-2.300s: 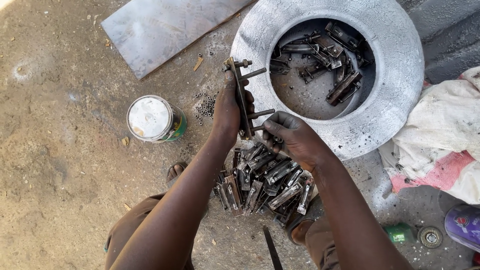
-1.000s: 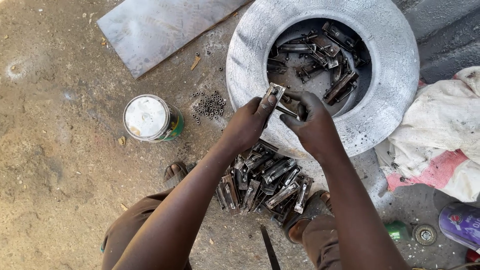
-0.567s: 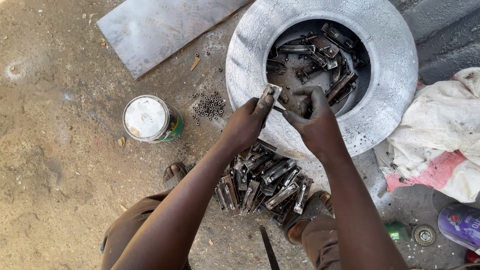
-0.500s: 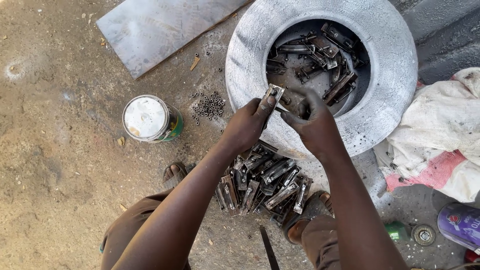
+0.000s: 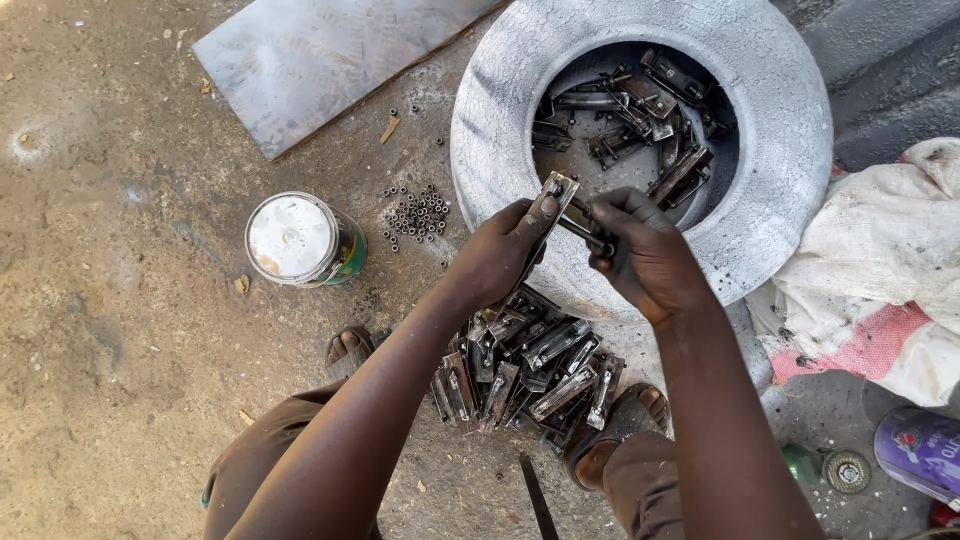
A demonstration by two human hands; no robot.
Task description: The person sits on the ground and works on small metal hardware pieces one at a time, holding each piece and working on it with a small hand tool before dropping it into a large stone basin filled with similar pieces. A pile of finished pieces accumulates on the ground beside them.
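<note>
The ground (image 5: pixel 110 330) is bare packed earth, sandy brown and littered with small chips, and it fills the left and lower part of the head view. On it, upper right, lies a large tyre (image 5: pixel 790 120) painted pale grey, flat on its side, with a heap of dark metal latches (image 5: pixel 640 110) in its round well. Right of the tyre lies a crumpled white sack (image 5: pixel 880 250) with a red patch along its lower edge. At the top left a flat grey metal sheet (image 5: pixel 320 55) rests on the earth, one corner close to the tyre. Between the person's sandalled feet, just below the tyre, sits a pile of bolt latches (image 5: pixel 530 365), grey and oily. Left of the tyre stands a round tin (image 5: pixel 300 240) with a white lid and a green and yellow side. At the right edge, low down, a purple can (image 5: pixel 920 450) lies partly out of view, with a small round disc (image 5: pixel 848 470) beside it. A cluster of small dark nuts (image 5: pixel 420 212) is scattered between the tin and the tyre.

Over the tyre's near rim the left hand (image 5: pixel 500 255) is curled round a flat latch plate (image 5: pixel 548 215), thumb pressed on its face. The right hand (image 5: pixel 645 255) is closed in a fist round the thin rod (image 5: pixel 580 228) that sticks out from that plate
</note>
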